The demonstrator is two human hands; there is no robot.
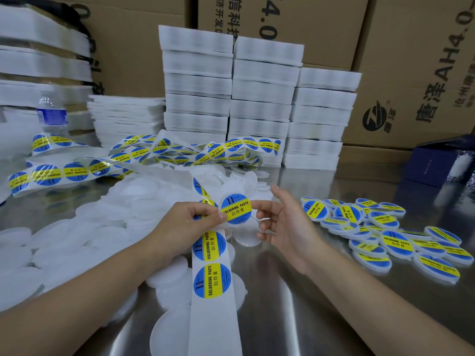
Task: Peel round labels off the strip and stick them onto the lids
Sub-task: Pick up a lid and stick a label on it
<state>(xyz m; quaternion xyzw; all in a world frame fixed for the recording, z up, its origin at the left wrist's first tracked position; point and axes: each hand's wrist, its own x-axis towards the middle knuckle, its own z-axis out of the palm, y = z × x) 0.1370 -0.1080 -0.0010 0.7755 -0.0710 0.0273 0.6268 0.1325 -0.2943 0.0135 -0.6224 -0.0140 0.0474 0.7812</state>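
Dozens of bare lids [77,240] lie heaped on the left of the steel worktop [295,317], and behind them the unused run of labels tangles in loops. Nearer me the strip [214,291] climbs from the bottom edge, two full labels showing on it, up into my left hand [187,224]. That hand has its fingers curled round the strip, and its thumb tip lies on the left edge of the label [236,210] I am laying. The label sits face up on a lid [222,199] held in the air just right of the strip. Whether its whole face is stuck down yet I cannot tell. My right hand [282,224] pinches the lid's right rim between thumb and forefinger, with the other fingers loosely spread. Further right, the labelled lids [385,237] lie scattered on the worktop.

As I judge it, the weak point is that the lid is gripped by one rim only. A hard press from my left thumb could tip it or twist it out of the pinch, leaving the label creased or off-centre. Rubbing unevenly could trap air under the face. The strip hangs slack right beside the lid, so it might drag against the fresh label as I pull the two apart.
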